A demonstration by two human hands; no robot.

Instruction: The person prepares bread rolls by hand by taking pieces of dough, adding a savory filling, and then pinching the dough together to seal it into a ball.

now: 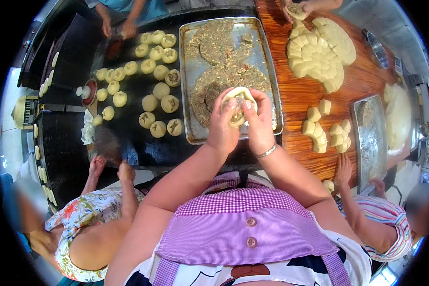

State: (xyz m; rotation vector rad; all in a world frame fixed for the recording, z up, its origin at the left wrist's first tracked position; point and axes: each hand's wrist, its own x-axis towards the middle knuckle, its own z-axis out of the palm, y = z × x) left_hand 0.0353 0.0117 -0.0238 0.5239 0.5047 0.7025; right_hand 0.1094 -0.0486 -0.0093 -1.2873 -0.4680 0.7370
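Observation:
My left hand (222,125) and my right hand (260,125) cup a round of pale dough (246,94) between them, over the near part of a metal tray (187,131). Brown minced filling (237,108) fills the middle of the dough, and both thumbs press down on it. The fingers wrap round the dough's rim, partly hidden behind it. Beneath and beyond my hands, more minced filling (219,45) is spread over the tray in thick mounds. To the left, filled dough buns (170,104) stand in loose rows on the black worktop (133,148), some with filling showing on top.
On the wooden table (291,107) at right lie a large cut dough slab (317,59), small dough pieces (314,136), a second tray (374,148) and a metal bowl (376,50). Co-workers' hands (97,166) work at left, hands (343,169) at right, others across the table.

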